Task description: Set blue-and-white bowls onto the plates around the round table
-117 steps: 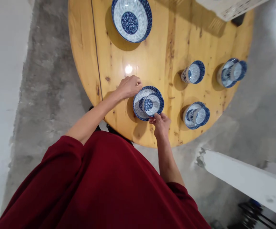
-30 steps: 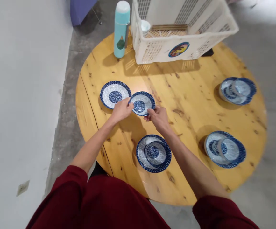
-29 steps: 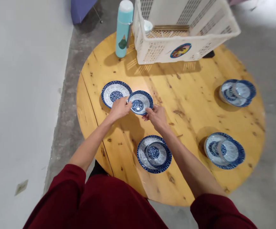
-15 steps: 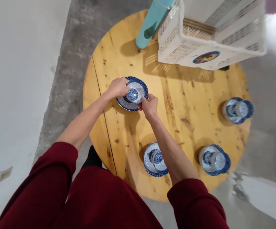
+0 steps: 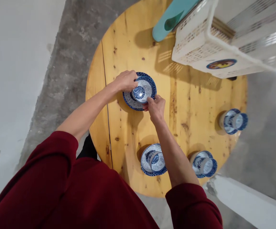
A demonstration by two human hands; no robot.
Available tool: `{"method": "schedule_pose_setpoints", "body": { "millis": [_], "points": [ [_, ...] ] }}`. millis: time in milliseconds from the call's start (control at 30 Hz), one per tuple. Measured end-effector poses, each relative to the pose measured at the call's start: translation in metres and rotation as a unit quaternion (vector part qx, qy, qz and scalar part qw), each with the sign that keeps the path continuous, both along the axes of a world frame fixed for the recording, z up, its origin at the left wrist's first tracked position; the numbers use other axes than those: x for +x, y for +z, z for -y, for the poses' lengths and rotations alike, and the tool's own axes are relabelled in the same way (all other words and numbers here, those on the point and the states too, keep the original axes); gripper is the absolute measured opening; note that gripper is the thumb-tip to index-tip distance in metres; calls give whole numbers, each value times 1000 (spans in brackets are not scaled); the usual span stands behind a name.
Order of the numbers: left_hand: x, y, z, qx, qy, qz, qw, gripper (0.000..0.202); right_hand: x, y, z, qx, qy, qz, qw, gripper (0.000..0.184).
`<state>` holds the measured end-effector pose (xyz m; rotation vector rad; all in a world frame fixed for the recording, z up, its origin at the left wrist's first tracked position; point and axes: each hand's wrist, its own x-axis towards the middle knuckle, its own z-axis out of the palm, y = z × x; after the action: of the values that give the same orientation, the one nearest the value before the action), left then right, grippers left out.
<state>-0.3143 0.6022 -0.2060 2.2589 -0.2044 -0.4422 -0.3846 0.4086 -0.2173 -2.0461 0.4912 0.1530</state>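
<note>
A blue-and-white patterned bowl [image 5: 148,89] sits over a matching plate [image 5: 130,101] on the round wooden table. My left hand [image 5: 127,80] pinches the bowl's rim at its upper left. On the opposite side, the thumb and fingers of my right hand [image 5: 156,107] grip the lower right of the rim. Whether the bowl's base touches the plate cannot be told from this angle. Below my right wrist stands another bowl [image 5: 161,160] on a plate [image 5: 147,170], partly covered by my forearm.
Two more bowl-topped stacks, one near the right edge [image 5: 230,121] and one at the lower right [image 5: 201,165], stand on the table [image 5: 157,127]. At the back are a white plastic basket [image 5: 192,54] and a turquoise cylinder [image 5: 163,30]. A wall lies left.
The camera view has shifted, moving the table and basket within the picture. Both hands keep their hold on the bowl, which stays over the plate.
</note>
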Motion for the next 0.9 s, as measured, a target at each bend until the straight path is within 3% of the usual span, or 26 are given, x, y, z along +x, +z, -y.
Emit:
{"method": "schedule_pose_setpoints", "body": {
  "millis": [100,300,900],
  "points": [
    [4,5,-4,4,14,11,1000,19,0,6,6,-13,-4,-12,1000,3],
    [8,11,-5,-1,11,30,999,21,2,11,15,-21,3,19,1000,18],
    [6,6,4,-7,14,19,1000,26,2,8,9,-36,-11,24,999,18]
  ]
}}
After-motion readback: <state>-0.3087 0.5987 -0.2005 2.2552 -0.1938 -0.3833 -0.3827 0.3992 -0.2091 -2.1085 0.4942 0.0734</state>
